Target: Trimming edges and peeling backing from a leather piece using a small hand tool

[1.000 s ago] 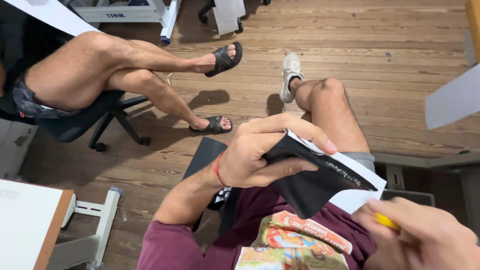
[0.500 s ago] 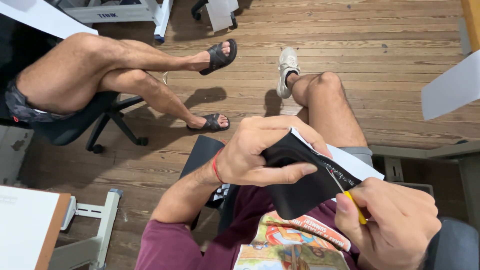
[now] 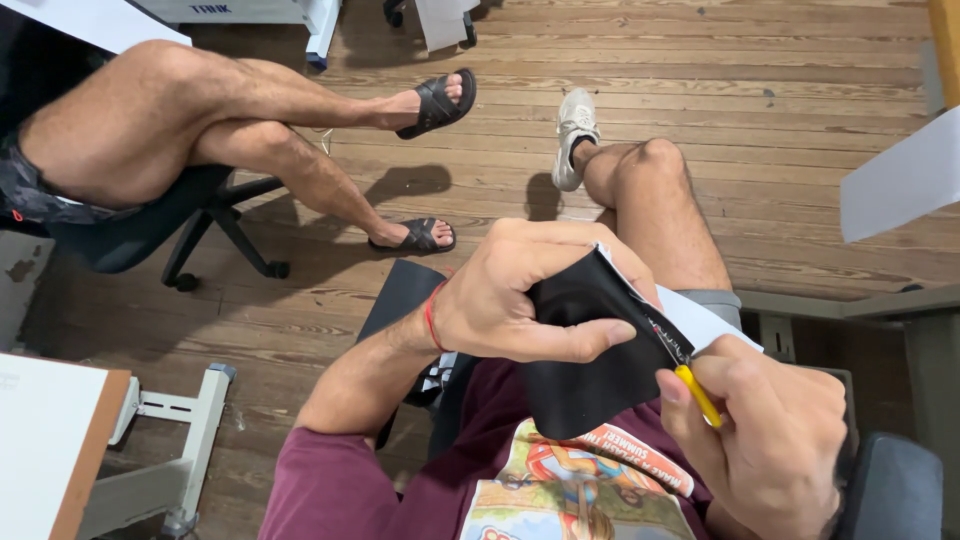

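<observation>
Left hand (image 3: pixel 520 295) sits mid-frame over the lap, forearm coming up from lower left, wrist bent w/ a red string band (image 3: pixel 432 316) round it; fingers curl over the top and the thumb presses along the underside, so it's clamped on a black fabric piece (image 3: pixel 590 370). The fabric is folded over a white sheet (image 3: pixel 715 322), which shows only as a thin edge at the top and a corner sticking out to the right. Right hand (image 3: pixel 775 435) comes in from lower right, knuckles up, fingers closed tight round a yellow-handled tool (image 3: pixel 698 395); its tip meets the fabric's right edge, where a thin strip w/ small print runs, too small to make out. Most of the tool is buried in the fist, so can't tell what kind it is. Below the hands: maroon shirt (image 3: pixel 340 490) w/ a bright cartoon print (image 3: pixel 570 490) in orange, blue and yellow, cut off by the bottom edge. The person's own bare leg runs up to a white sneaker (image 3: pixel 575 135) on the wood floor (image 3: pixel 760 130). Upper left, another person sits cross-legged on a black swivel chair (image 3: pixel 170 225) in black sandals (image 3: pixel 437 103); upper body out of frame. Lower left: corner of a counter (image 3: pixel 45 440) w/ white top and wood edge. White sheet corner (image 3: pixel 905 180) at right edge, partly cut off.
</observation>
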